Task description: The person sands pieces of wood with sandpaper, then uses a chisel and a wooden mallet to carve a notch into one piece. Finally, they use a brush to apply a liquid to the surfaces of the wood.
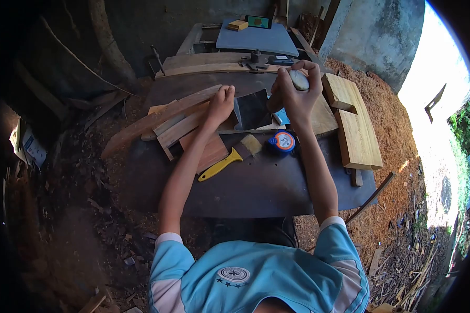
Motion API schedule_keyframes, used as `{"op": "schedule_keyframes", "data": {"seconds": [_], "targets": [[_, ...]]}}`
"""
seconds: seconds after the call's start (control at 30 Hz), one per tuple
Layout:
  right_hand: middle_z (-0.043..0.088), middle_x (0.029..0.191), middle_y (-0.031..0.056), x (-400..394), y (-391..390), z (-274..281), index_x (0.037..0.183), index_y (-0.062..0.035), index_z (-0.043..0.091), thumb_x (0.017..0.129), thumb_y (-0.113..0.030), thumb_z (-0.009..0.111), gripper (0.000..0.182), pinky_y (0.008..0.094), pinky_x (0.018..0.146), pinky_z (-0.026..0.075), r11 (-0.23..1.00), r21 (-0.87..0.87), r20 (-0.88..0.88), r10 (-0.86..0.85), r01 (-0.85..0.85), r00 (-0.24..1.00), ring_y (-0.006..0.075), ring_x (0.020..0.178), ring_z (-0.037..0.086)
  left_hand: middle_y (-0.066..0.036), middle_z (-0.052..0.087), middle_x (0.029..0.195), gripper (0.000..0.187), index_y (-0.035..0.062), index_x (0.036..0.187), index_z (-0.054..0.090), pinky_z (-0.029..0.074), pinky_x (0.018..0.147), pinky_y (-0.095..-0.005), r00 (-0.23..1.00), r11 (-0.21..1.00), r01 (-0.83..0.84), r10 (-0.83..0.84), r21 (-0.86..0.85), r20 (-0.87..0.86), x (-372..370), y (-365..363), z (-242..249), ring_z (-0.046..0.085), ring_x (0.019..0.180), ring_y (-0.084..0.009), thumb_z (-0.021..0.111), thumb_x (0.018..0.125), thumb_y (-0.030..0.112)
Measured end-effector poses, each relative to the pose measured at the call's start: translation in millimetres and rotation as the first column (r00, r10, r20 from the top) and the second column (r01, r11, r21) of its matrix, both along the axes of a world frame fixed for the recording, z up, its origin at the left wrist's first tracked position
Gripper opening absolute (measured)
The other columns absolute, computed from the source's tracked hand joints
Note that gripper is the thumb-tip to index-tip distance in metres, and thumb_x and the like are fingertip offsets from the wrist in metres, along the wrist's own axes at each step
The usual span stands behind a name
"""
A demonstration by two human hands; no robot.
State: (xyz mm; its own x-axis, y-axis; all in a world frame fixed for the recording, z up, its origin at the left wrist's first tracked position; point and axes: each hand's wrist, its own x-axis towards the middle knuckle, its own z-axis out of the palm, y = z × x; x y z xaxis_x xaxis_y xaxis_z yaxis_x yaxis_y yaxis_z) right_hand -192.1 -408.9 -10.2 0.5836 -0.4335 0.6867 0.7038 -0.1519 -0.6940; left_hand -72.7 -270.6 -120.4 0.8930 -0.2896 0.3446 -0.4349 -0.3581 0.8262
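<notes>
My left hand (pixel 220 104) presses down on a stack of wooden pieces (pixel 177 122) at the left of the dark workbench (pixel 256 182), beside a dark sheet (pixel 253 109) that looks like sandpaper. My right hand (pixel 296 94) is raised above the bench and closed around a small rounded grey object (pixel 299 80). Just below the hands lie a brush with a yellow handle (pixel 224 163) and a blue and orange tape measure (pixel 282 141).
Thick light wooden blocks (pixel 355 128) lie at the bench's right side. Curved planks (pixel 214 68) and a metal fixture (pixel 256 58) sit at the back, with a blue-grey surface (pixel 256 37) holding a phone and a block beyond. Sawdust (pixel 386 104) covers the ground on the right.
</notes>
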Motion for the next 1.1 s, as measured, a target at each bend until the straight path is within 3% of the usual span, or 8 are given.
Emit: {"op": "schedule_keyframes", "data": {"seconds": [0.17, 0.27, 0.47, 1.1], "targets": [[0.055, 0.067, 0.0044, 8, 6, -1, 0.088, -0.0044, 0.040, 0.077, -0.001, 0.062, 0.024, 0.0201, 0.045, 0.043, 0.999, 0.036, -0.032, -0.025, 0.026, 0.999, 0.0079, 0.052, 0.055, -0.023, 0.058, 0.085, 0.037, -0.0017, 0.088, 0.051, 0.042, 0.073, -0.0422, 0.997, 0.988, -0.070, 0.065, -0.137, -0.035, -3, -3, 2, 0.054, 0.087, -0.0412, 0.039, 0.091, 0.033], [0.056, 0.068, 0.0042, 14, 7, -7, 0.088, -0.0045, 0.040, 0.077, -0.002, 0.062, 0.024, 0.0198, 0.045, 0.042, 1.000, 0.000, 0.003, -0.030, 0.030, 1.000, 0.0076, 0.052, 0.055, -0.022, 0.059, 0.086, 0.035, -0.0014, 0.090, 0.052, 0.042, 0.074, -0.0406, 0.999, 1.000, -0.026, 0.026, -0.013, -0.039, 10, 1, -11, 0.056, 0.088, -0.0383, 0.040, 0.090, 0.031], [0.055, 0.068, 0.0036, 14, 7, -5, 0.087, -0.0040, 0.041, 0.077, -0.003, 0.062, 0.023, 0.0197, 0.046, 0.042, 0.999, -0.037, -0.010, -0.010, 0.010, 1.000, 0.0072, 0.053, 0.055, -0.021, 0.060, 0.087, 0.034, -0.0011, 0.092, 0.054, 0.044, 0.075, -0.0377, 0.994, 0.997, -0.007, -0.002, -0.082, -0.105, 4, 2, -6, 0.058, 0.088, -0.0352, 0.043, 0.087, 0.031], [0.054, 0.066, 0.0029, 13, 8, -4, 0.087, -0.0029, 0.043, 0.078, -0.002, 0.060, 0.019, 0.0201, 0.047, 0.043, 0.998, -0.046, -0.066, 0.036, -0.039, 0.997, 0.0072, 0.052, 0.054, -0.023, 0.059, 0.092, 0.045, 0.0015, 0.097, 0.049, 0.043, 0.077, -0.0456, 0.989, 0.991, -0.086, 0.097, 0.104, -0.109, -3, 2, 4, 0.054, 0.093, -0.0414, 0.039, 0.089, 0.044]]}}
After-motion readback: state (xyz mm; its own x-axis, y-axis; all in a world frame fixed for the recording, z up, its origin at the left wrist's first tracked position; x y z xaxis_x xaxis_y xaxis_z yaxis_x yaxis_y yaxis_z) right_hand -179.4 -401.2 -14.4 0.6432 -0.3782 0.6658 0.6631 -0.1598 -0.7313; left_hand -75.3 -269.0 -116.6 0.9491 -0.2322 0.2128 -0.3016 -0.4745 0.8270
